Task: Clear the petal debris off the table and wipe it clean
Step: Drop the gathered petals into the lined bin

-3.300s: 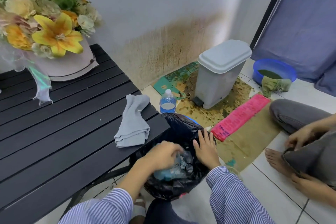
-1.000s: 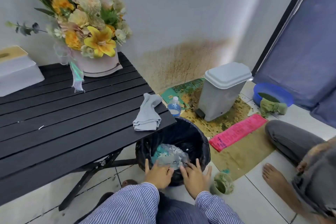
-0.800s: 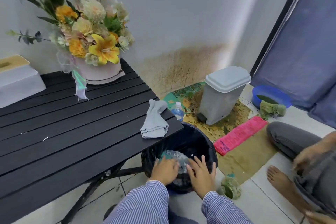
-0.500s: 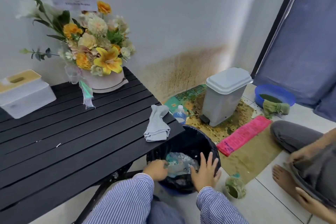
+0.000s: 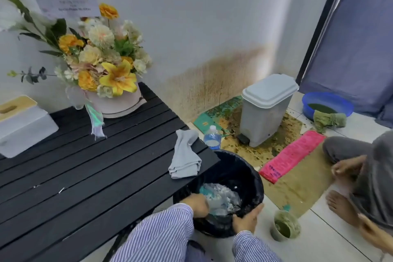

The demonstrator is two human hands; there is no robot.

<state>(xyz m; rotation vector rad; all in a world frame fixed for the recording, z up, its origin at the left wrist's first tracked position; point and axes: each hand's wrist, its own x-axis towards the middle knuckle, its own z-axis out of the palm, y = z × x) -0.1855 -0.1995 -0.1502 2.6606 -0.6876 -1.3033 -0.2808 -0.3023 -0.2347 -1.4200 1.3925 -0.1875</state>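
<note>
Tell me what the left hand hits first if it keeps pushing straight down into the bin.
Most likely the crumpled clear plastic that the left hand already touches inside the black bin; depth below it is unclear.

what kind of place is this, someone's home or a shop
Probably a corner of a home or a small shop's back room, hard to say which: tiled floor, a grey pedal bin against a stained wall, and a flower arrangement with a card on a black slatted table.

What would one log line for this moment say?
phase: binning debris | left hand: inside black bin, on crumpled wrap | right hand: gripping bin rim | grey cloth: untouched at table corner
</note>
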